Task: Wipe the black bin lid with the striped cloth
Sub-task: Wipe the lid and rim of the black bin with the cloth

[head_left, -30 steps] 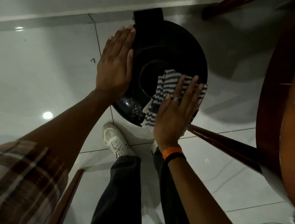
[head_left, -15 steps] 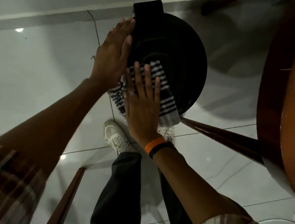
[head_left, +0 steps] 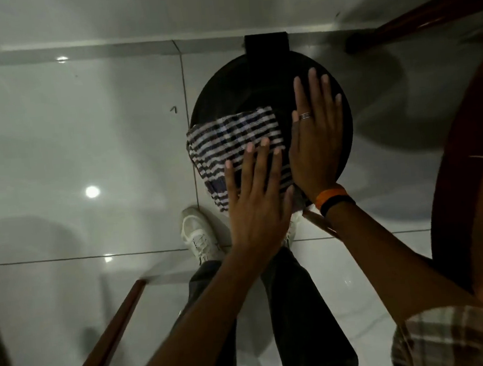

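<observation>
Floor: pale glossy tiles (head_left: 91, 131) with dark grout lines and round light reflections, meeting a wall at the top of the view.
Sleeve: a plaid cuff (head_left: 454, 336) sits at the lower right corner, on the right arm.
Legs: dark trousers (head_left: 300, 317) run down the middle of the view, under the two forearms.
Shoe: a white laced shoe (head_left: 198, 235) stands on the tile, just below and left of the bin.
Left hand: the left hand (head_left: 258, 210) lies flat with fingers spread and straight, fingertips pressing on the near part of the cloth; it grips nothing.
Cloth: the striped cloth (head_left: 231, 137), dark and white bands, is spread over the left and near side of the lid and hangs past its left rim.
Right hand: the right hand (head_left: 314, 136) lies flat and wide open, palm down on the right half of the lid, just beside the cloth; whether its edge touches the cloth is hard to tell. A ring is on one finger, an orange and a black band (head_left: 334, 198) on the wrist.
Lid: the black bin lid (head_left: 255, 75) is round, closed, with a square hinge tab on its far side by the wall.
Furniture: a curved reddish wooden edge (head_left: 464, 165) borders the right side, and wooden legs cross the corners.
</observation>
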